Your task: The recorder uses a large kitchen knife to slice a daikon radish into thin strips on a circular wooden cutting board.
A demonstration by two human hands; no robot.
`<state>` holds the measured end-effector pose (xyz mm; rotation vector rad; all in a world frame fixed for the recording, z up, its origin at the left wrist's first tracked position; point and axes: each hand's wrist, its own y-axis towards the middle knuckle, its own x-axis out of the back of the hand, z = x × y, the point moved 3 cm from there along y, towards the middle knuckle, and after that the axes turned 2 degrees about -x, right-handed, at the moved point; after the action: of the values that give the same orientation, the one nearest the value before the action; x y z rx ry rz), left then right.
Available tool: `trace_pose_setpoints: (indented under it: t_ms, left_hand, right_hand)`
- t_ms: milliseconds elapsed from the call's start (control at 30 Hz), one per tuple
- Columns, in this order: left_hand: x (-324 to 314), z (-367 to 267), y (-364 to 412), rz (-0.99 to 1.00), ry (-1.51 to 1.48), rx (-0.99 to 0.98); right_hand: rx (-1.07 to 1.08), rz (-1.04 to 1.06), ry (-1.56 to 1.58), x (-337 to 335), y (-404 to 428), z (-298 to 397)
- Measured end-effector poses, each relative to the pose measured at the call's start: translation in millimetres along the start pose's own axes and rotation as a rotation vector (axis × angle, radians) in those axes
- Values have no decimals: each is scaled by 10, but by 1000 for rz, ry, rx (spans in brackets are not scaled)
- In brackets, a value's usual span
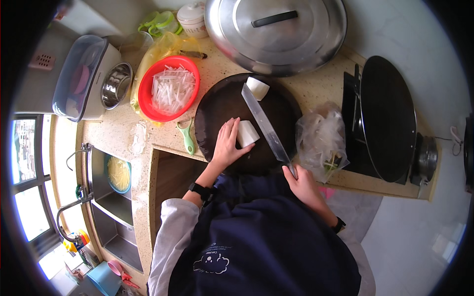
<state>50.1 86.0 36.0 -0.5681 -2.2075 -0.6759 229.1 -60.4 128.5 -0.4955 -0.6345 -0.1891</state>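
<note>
On a round dark cutting board point(222, 100), my left hand point(228, 144) steadies a thick chunk of peeled white radish point(247, 134), fingers along its left side and thumb near its lower edge. My right hand point(304, 184) grips the handle of a long kitchen knife point(264, 124). The blade slants up and left over the board, to the right of the chunk and apart from it. Its tip reaches a second white radish piece point(257, 88) near the board's far edge; whether they touch I cannot tell. A red plastic basket point(142, 88) holding white radish strips point(173, 88) stands left of the board.
A green peeler point(187, 137) lies left of the board. To the right are a clear plastic bag point(322, 140) with scraps and a black wok point(389, 118) on the stove. A large steel lid point(274, 40) stands behind. In the sink point(111, 201) sits a blue bowl point(108, 174) of pale strips.
</note>
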Motion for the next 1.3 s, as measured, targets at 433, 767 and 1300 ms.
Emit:
trace_pose_setpoints:
  t_ms: [433,767,1300]
  left_hand:
    - [12,48,-22,-50,-133,20]
    - [63,187,-128,-113,-386,151]
    - [60,147,-98,-124,-347,161]
  right_hand:
    - [31,44,47,-75,62,-3]
    - [42,53,72,-101,32,-199]
    - [34,9,91,-111,-15,-232]
